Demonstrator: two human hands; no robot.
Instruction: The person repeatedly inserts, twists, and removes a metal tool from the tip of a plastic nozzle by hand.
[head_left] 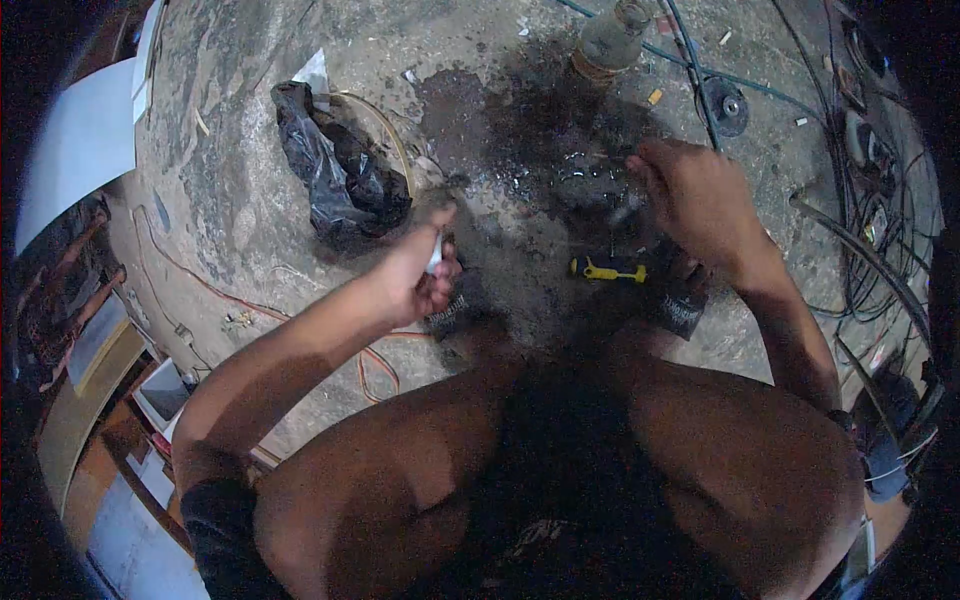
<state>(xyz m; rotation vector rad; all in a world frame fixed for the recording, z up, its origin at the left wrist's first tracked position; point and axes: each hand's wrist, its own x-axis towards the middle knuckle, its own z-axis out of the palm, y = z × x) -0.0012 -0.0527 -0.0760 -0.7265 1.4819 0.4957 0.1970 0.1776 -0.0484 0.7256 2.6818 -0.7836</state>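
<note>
My left hand [415, 268] is closed around a small whitish object [435, 255], mostly hidden by the fingers, above the floor near my left foot. To its upper left, a crumpled black plastic bag [330, 175] lies on the concrete. My right hand [700, 205] is bent at the wrist with its fingers curled together over a dark, wet-looking patch of floor [560, 130]. Whether anything is pinched in them is hidden. Between my feet lies a yellow-and-black hand tool [608, 270], untouched by either hand.
A glass bottle [612, 42] stands at the back, near a dark disc [722, 107] and a hose [690, 50]. Black cables [850, 240] tangle along the right. At left are an orange cord [230, 297], a white panel [85, 150] and wooden furniture parts [100, 370].
</note>
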